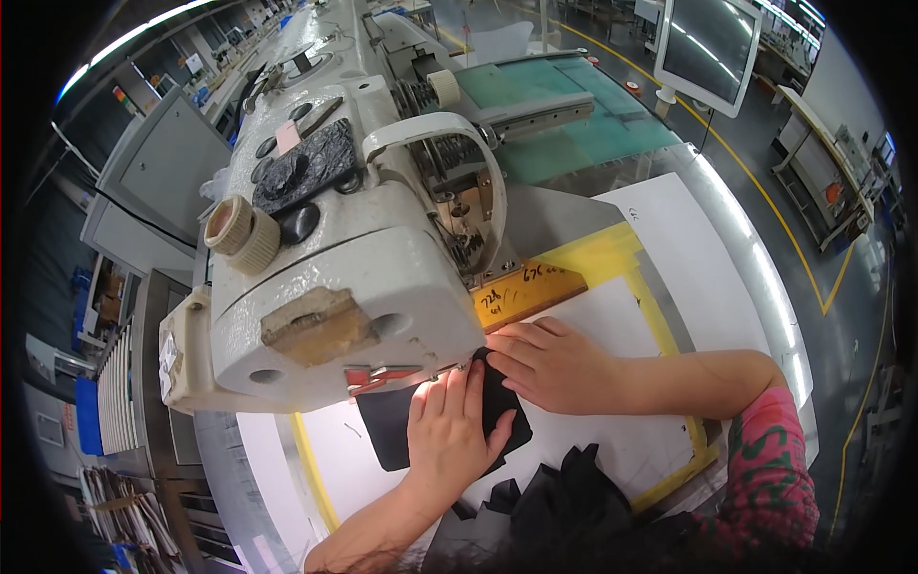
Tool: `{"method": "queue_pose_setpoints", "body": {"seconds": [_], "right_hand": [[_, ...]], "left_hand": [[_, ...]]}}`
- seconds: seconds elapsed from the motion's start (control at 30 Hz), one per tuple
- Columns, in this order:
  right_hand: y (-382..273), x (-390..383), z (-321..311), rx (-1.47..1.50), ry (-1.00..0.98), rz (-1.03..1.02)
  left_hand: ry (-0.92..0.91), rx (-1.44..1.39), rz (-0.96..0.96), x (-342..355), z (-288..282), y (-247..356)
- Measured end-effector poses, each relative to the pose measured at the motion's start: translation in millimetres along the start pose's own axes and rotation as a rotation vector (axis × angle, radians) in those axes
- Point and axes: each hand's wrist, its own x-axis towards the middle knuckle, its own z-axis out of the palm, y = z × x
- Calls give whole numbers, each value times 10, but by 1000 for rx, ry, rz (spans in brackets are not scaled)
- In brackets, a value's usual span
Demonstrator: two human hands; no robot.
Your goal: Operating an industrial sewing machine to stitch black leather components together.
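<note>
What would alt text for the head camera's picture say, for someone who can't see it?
A person's left hand lies flat on a black piece beside a large white sewing machine, the right hand at its upper right. Underneath is a white sheet bordered by yellow strips; a screen stands beyond.

Left grip (448, 435) flat on black piece (382, 426)
</note>
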Motion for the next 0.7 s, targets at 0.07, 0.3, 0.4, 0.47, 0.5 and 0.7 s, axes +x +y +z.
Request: {"method": "queue_pose_setpoints", "body": {"seconds": [0.07, 0.3, 0.4, 0.47, 0.5, 0.7], "right_hand": [[-6, -13, 7, 20, 8, 23], [19, -56, 14, 107, 29, 87], [15, -60, 7, 80, 24, 79], [11, -48, -21, 82, 13, 79], [11, -42, -29, 84, 2, 81], [8, -31, -25, 89, 2, 88]], "left_hand": [[-35, -92, -27, -35, 48, -11], [-68, -77, -44, -40, 37, 23], [-58, -83, -41, -27, 17, 31], [-26, -53, -13, 1, -14, 32], [-25, -53, -14, -2, -6, 30], [-12, -53, -19, 3, -1, 31]]}}
